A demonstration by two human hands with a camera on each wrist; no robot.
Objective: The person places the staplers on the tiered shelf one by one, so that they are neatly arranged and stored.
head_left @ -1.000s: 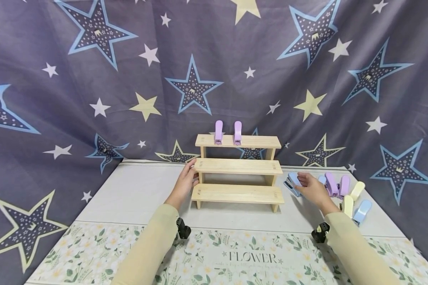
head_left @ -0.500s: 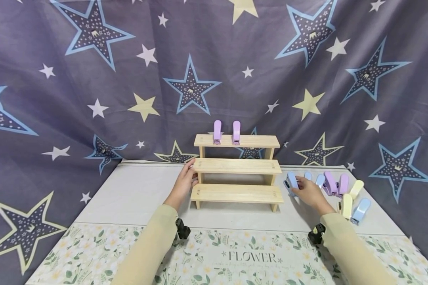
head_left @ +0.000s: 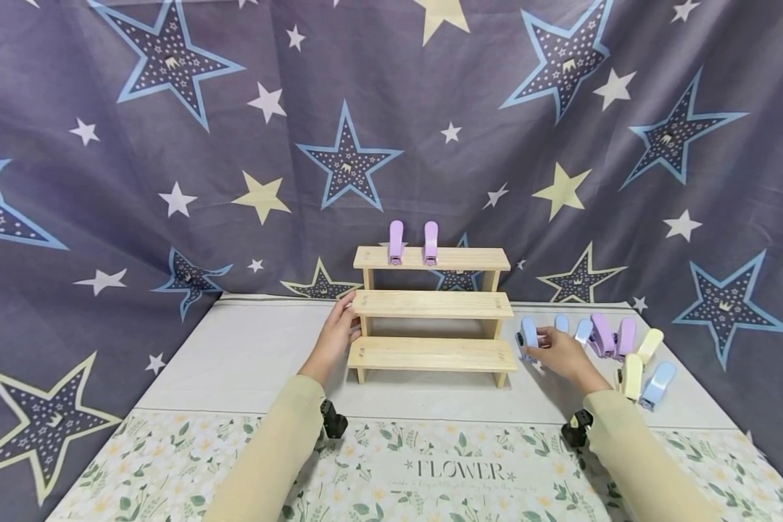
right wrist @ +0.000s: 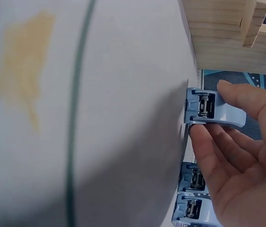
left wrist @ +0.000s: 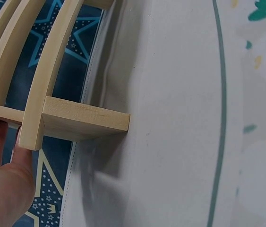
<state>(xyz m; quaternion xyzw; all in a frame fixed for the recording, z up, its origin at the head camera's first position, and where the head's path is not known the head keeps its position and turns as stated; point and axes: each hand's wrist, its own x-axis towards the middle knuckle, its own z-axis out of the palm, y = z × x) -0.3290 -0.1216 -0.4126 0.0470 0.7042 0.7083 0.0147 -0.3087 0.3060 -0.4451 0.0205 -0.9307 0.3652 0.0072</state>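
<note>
Right hand (right wrist: 251,172) pinching a blue tool (right wrist: 229,114), perhaps a stapler

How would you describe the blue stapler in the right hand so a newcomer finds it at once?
In the head view, find the three-tier wooden shelf, then look just to its right. There the right hand pinches the blue stapler. Other blue staplers sit farther right, but this one is leftmost, nearest the shelf, and the only one pinched.

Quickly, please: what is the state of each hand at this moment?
Left hand: touching the left end of the wooden rack; grip cannot be told.
Right hand: closed, pinching a blue stapler.
</note>
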